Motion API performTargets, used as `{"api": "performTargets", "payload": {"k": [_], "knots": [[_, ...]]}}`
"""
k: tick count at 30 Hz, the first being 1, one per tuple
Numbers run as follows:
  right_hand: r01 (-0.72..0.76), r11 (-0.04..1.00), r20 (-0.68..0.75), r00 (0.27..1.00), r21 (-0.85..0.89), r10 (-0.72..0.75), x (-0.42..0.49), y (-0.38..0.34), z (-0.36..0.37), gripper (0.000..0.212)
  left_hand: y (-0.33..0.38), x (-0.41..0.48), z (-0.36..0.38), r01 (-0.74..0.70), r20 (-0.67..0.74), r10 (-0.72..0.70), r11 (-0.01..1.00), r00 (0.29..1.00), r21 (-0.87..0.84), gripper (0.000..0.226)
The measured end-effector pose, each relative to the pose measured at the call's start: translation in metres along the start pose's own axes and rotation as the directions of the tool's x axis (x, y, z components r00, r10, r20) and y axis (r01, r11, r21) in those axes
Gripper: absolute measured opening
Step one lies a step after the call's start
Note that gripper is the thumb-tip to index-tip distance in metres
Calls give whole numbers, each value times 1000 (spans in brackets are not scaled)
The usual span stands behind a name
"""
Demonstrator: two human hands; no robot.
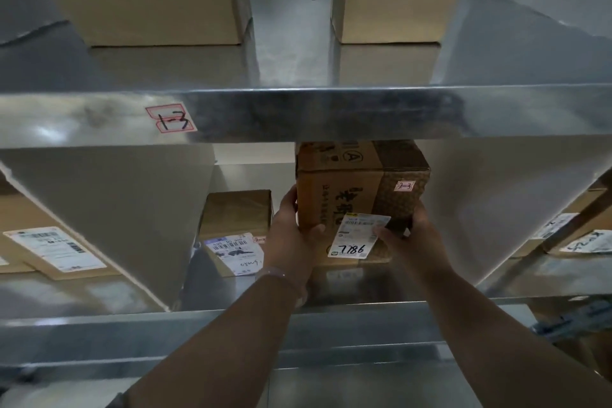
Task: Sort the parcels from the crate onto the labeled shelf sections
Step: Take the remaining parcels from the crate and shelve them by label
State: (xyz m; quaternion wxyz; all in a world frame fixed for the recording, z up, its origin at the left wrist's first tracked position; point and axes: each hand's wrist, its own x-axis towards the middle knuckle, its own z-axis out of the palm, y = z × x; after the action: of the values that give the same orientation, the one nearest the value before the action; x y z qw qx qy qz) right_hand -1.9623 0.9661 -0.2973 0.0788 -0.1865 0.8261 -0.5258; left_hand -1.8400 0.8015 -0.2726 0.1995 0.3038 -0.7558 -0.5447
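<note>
A brown cardboard parcel (357,189) with a white shipping label marked 7786 and a small pink 2-3 tag stands on the middle metal shelf (364,285). My left hand (291,235) grips its left side, thumb across the front. My right hand (407,235) grips its right side, thumb on the label. The parcel's bottom edge sits on or just above the shelf; I cannot tell which.
A smaller parcel (236,225) with a white label lies just left of it in the same section. The shelf edge above carries a red-framed tag 1-3 (172,118). Two cartons (149,10) (394,3) stand on the upper shelf. More parcels lie in the neighbouring sections at left (46,252) and right (583,238).
</note>
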Motion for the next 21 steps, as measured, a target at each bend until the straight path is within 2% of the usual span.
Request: {"api": "performTargets", "payload": {"k": [4,8,12,14,18,21], "knots": [[10,1000,-12,1000,19,-10,-1,4,2,60,1,-1,0,-10,10,11,1000,1000,-23,64],[15,998,-34,999,63,-13,-18,3,4,82,7,-17,-5,26,43,-22,994,999,-102,91],[-113,991,-150,981,69,122,-59,6,15,95,10,-45,-22,5,96,9,991,995,-137,90],[-101,995,-192,976,23,103,-84,6,26,94,3,-56,-34,-72,98,83,991,992,-111,80],[-70,993,-165,985,-96,54,-137,-16,71,85,-20,-79,-79,-151,121,156,988,980,-43,57],[49,993,-24,998,-104,-51,-173,-47,124,77,-53,-98,-139,-177,60,173,982,983,69,65]]}}
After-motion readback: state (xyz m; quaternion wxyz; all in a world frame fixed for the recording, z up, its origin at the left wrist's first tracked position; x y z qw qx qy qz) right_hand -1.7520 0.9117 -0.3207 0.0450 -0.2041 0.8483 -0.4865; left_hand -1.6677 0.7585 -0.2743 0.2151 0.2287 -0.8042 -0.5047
